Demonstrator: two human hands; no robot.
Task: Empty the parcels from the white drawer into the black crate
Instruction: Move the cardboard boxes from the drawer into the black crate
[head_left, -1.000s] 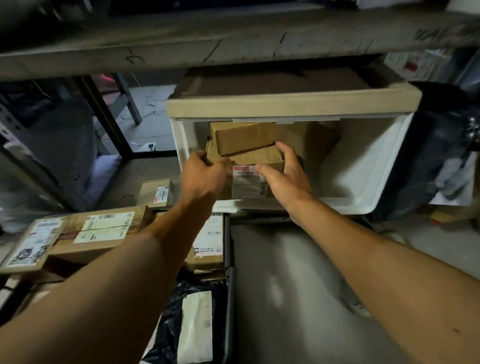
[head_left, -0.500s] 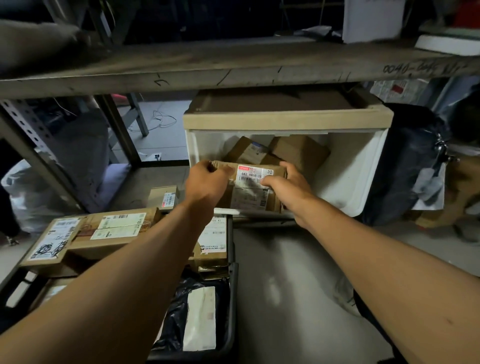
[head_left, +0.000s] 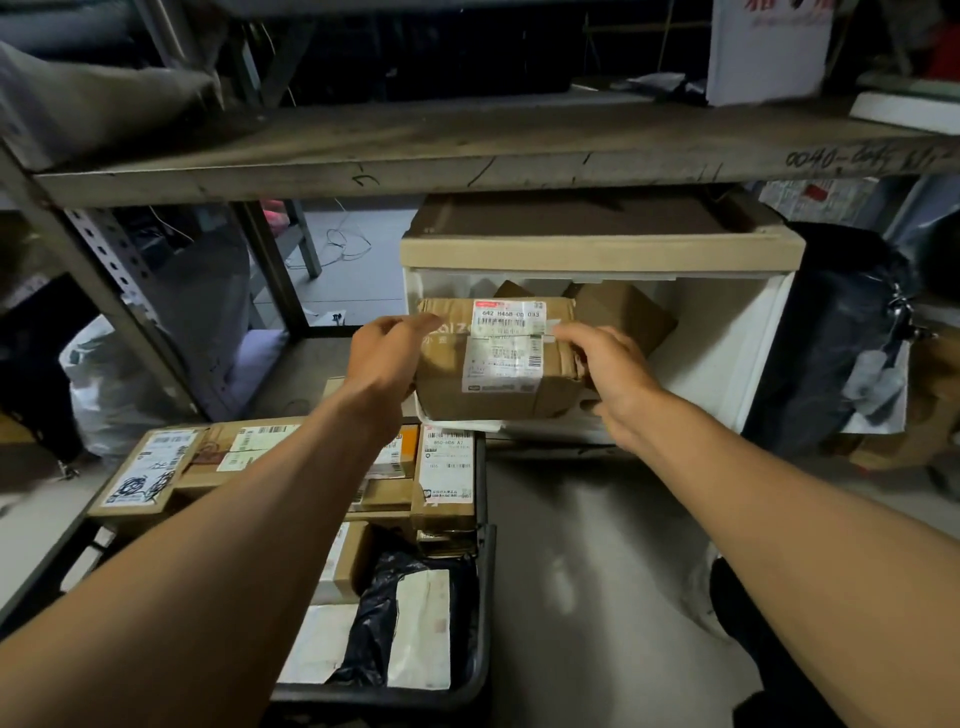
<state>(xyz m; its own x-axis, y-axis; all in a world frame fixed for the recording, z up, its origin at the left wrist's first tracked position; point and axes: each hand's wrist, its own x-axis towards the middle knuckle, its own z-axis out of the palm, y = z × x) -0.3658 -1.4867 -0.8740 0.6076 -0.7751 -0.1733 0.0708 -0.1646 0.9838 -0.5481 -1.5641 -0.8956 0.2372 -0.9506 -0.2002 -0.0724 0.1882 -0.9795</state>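
A brown cardboard parcel (head_left: 498, 384) with white shipping labels is held up at the front lip of the white drawer (head_left: 727, 353). My left hand (head_left: 387, 358) grips its left end and my right hand (head_left: 605, 361) grips its right end. Behind it, two more brown parcels (head_left: 623, 312) lie inside the drawer, partly hidden. The black crate (head_left: 480, 597) stands below and to the left, filled with several labelled boxes and a black plastic bag parcel (head_left: 379, 618).
A heavy shelf board (head_left: 467, 161) spans overhead just above the drawer unit. A slotted metal upright (head_left: 119, 301) stands at the left. A black bag (head_left: 836, 332) sits right of the drawer. Bare grey floor (head_left: 587, 571) lies between crate and my right arm.
Both hands have lifted the labelled parcel out of the drawer and drawn it up over the front lip toward me. More of the drawer's remaining parcels now show behind it.
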